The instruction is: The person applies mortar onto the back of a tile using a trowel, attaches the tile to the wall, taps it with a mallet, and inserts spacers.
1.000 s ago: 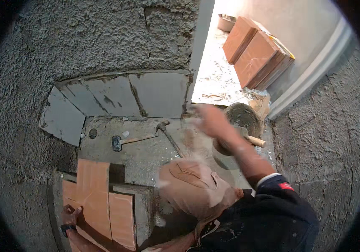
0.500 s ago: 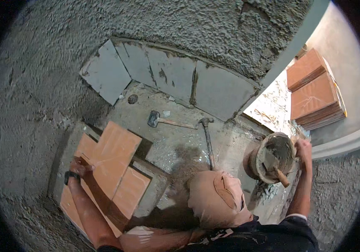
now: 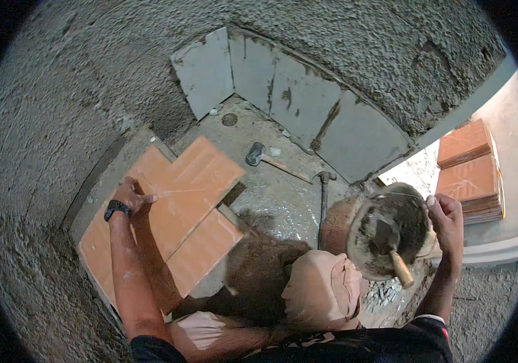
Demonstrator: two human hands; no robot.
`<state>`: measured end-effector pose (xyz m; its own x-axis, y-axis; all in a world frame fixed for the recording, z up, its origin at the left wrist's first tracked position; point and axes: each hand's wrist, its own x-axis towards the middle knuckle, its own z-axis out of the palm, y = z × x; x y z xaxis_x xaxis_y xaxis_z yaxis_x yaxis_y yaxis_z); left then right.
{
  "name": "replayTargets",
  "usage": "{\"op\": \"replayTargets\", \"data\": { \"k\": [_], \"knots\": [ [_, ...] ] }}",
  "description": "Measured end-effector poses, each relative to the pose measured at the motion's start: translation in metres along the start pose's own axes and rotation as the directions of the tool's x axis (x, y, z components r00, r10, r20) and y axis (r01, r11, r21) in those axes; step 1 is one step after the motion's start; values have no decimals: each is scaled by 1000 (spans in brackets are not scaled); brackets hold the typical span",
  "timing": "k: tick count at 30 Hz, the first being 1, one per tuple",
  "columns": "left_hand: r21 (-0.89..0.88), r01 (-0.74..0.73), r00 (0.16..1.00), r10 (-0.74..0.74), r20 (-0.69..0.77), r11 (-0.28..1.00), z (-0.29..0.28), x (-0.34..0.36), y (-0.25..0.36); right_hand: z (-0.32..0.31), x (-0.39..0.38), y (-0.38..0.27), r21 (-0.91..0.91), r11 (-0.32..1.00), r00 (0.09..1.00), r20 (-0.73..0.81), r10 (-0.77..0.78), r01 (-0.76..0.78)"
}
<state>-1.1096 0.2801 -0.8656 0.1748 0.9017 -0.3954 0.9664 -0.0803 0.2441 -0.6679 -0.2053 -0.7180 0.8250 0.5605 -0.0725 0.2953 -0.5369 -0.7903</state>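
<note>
Left hand (image 3: 130, 196) was laid flat, fingers spread, on orange tile (image 3: 180, 193) | right hand (image 3: 446, 218) was closed round mortar bucket (image 3: 392, 233) rim | trowel (image 3: 395, 257) was seen inside.

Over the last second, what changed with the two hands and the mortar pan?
The right hand, earlier raised in mid-air over the mortar pan, came down and now grips its rim, lifting it, though contact with the floor is unclear. The trowel stays in the pan. The left hand stayed on the orange tiles; the hammers did not move.
</note>
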Motion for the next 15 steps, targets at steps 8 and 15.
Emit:
{"op": "replayTargets", "data": {
  "k": [8, 15],
  "knots": [
    [108, -163, 978, 175, -117, 981, 13, -16, -25, 105, 51, -20, -106, 982, 960, 250, -123, 154],
    [-388, -170, 975, 211, 67, 906, -20, -45, -20, 213, 103, -29, -27, 844, 749, 477, -460, 536]
  ]
}}
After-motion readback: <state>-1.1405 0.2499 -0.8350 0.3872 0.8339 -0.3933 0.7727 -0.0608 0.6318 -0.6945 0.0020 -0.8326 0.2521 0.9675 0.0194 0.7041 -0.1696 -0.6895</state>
